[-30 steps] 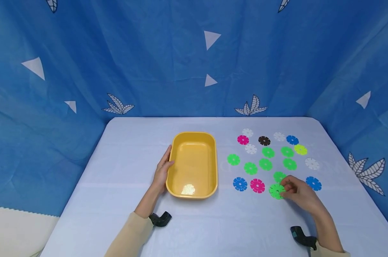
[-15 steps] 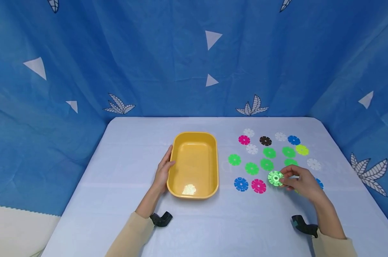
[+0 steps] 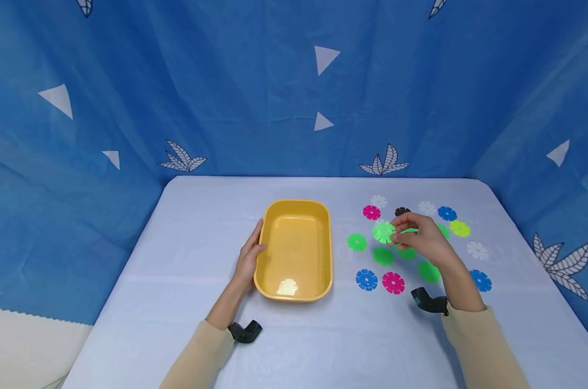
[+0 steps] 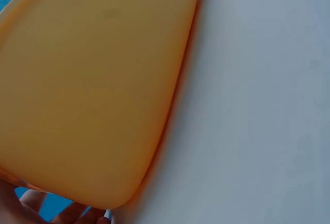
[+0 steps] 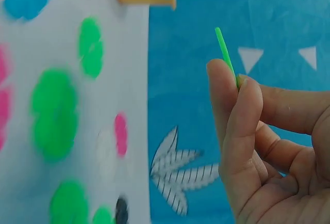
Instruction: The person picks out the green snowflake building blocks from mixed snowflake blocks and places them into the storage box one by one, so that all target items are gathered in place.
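Note:
My right hand (image 3: 422, 237) pinches a green slotted plastic disc (image 3: 383, 233) between thumb and fingertips, raised above the table. In the right wrist view the same green disc (image 5: 221, 46) shows edge-on, sticking out past the fingers. On the left, my left hand (image 3: 247, 262) holds the long side of a yellow plastic tray (image 3: 294, 259), thumb over its rim and fingers along the outer wall. The tray lies on the table with nothing in it. From the left wrist, the tray's wall (image 4: 93, 90) fills much of the view.
Several flat slotted discs lie on the white table (image 3: 187, 232) right of the tray: green (image 3: 356, 242), blue (image 3: 366, 280), pink (image 3: 393, 283), yellow (image 3: 460, 228), white (image 3: 477, 250) and a dark one (image 3: 402, 210) partly behind the right hand. A blue patterned curtain (image 3: 255, 108) surrounds the table.
My right hand has lifted the green disc from the front of the group and carried it up and left, over the other discs. The left hand stays on the tray.

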{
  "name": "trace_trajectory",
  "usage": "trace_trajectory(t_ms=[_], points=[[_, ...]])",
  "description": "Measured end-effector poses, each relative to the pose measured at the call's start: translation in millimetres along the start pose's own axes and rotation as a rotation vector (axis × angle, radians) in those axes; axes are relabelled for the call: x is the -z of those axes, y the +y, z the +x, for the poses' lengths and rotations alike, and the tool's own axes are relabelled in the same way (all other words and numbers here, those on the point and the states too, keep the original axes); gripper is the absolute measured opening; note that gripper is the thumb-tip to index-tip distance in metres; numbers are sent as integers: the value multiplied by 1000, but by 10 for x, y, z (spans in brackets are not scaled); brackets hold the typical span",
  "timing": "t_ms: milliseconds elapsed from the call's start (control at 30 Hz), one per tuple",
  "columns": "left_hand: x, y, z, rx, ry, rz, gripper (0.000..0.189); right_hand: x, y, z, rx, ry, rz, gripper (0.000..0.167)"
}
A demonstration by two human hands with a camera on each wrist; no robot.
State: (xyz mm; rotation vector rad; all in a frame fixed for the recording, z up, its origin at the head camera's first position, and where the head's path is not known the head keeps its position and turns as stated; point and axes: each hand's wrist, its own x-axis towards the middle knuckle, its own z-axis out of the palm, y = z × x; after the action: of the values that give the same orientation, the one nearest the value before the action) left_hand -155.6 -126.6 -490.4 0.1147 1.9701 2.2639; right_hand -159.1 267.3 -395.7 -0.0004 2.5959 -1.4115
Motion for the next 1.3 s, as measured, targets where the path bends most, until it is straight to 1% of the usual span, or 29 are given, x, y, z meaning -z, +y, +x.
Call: trace_trajectory(t_ms=[100, 233, 367, 533, 733, 867, 1033, 1200, 1300], points=[[1, -2, -7, 2, -1, 2, 63, -89, -168, 133, 39, -24, 33, 34], [3, 1, -13, 4, 2, 1, 64, -251, -412, 320, 59, -53, 63, 31], [5, 14, -7, -1, 5, 10, 64, -471, -628, 510, 44, -96, 66, 28], [-7, 21, -7, -3, 1, 19, 64, -749, -792, 705, 11, -150, 76, 25], [-15, 13, -1, 0, 13, 27, 64, -1017, -871, 882, -21, -222, 135, 22], [-15, 13, -2, -2, 18, 17, 64, -1171, -891, 965, -23, -245, 137, 21], [-9, 7, -8, 1, 15, 8, 64, -1333, -913, 1035, -31, -251, 91, 19], [-7, 4, -7, 4, 13, -3, 64, -1463, -913, 1073, -10, -256, 42, 21], [-10, 5, -2, 6, 10, -5, 64, -1525, -901, 1094, 5, -262, 35, 22]])
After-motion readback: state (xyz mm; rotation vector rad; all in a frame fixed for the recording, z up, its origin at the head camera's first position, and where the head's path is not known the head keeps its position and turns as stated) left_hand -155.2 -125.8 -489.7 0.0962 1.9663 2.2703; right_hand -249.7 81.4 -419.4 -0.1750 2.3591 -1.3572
